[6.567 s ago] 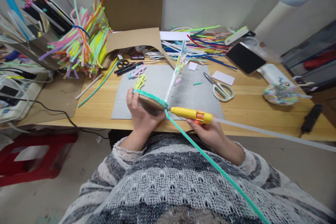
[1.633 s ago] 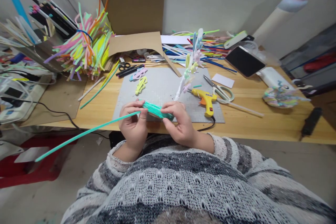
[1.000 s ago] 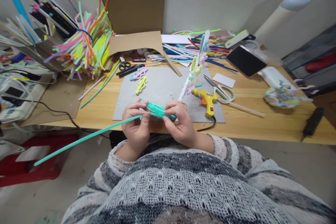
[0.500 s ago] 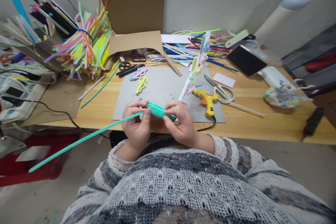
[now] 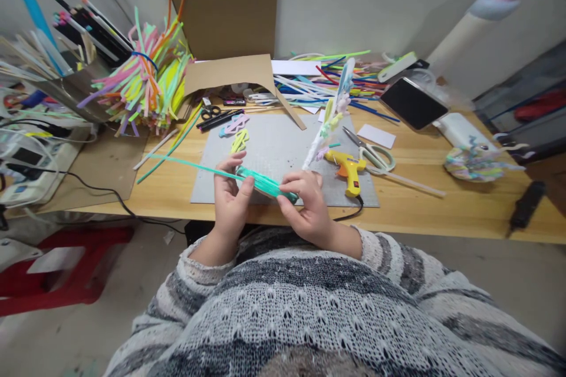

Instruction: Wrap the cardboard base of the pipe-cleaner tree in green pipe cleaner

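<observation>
A flat piece wrapped in teal pipe cleaner (image 5: 262, 181) is held over the front of the grey cutting mat (image 5: 283, 150). My right hand (image 5: 307, 203) pinches its right end between thumb and fingers. At the other end, my left hand (image 5: 232, 197) has its thumb against the teal strand, with the fingers curled behind. The strand's loose end (image 5: 181, 164) runs out leftward past those fingers. Just behind my right hand rises a white-wrapped stick with pastel pieces (image 5: 329, 121); whether the hand touches it is hidden. Yellow and pink-blue zigzag pieces (image 5: 239, 141) lie on the mat.
Right of the mat are a yellow glue gun (image 5: 351, 169), scissors (image 5: 379, 156), a phone (image 5: 414, 103) and a pastel bundle (image 5: 475, 163). A pipe-cleaner bunch (image 5: 148, 79) stands at the left, near a power strip (image 5: 39, 168). Cut cardboard (image 5: 232, 73) lies at the back.
The strand's loose end has swung from pointing down-left to pointing left and away over the table. My left fingers have lifted and opened a little; my right hand keeps its grip.
</observation>
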`<state>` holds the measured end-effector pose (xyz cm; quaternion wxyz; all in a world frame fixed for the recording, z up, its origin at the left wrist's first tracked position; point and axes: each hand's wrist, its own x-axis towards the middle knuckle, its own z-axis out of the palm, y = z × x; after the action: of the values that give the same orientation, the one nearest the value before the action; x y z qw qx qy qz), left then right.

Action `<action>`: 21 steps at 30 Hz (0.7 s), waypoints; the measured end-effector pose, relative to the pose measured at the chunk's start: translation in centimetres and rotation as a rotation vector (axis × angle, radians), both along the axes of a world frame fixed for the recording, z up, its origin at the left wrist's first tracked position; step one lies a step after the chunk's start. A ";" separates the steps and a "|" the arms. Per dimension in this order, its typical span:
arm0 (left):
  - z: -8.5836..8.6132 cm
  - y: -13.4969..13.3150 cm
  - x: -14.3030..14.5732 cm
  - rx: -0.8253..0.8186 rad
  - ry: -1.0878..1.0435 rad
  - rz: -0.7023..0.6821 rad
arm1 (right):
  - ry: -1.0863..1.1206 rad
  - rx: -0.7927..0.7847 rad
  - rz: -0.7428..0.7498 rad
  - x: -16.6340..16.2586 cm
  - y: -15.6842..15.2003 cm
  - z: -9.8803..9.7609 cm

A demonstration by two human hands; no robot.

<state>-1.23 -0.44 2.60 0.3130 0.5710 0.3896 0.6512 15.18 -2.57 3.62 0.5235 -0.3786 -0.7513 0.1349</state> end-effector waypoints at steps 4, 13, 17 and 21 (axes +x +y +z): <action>-0.3 -0.2 0.7 -0.009 -0.015 0.019 | -0.046 0.024 -0.070 0.4 -0.2 -0.3; -0.2 -2.1 3.3 0.114 0.001 0.142 | -0.005 0.044 0.019 0.8 -0.4 0.2; -0.3 -2.2 3.7 0.147 0.009 0.141 | 0.085 -0.008 0.103 0.9 -0.2 0.3; -0.4 -2.1 3.8 0.146 0.023 0.132 | 0.070 -0.012 0.152 1.0 -0.1 0.4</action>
<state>2.58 -2.55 2.20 0.2225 0.5727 0.3814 0.6907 16.19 -2.67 4.01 0.5355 -0.3187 -0.7582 0.1920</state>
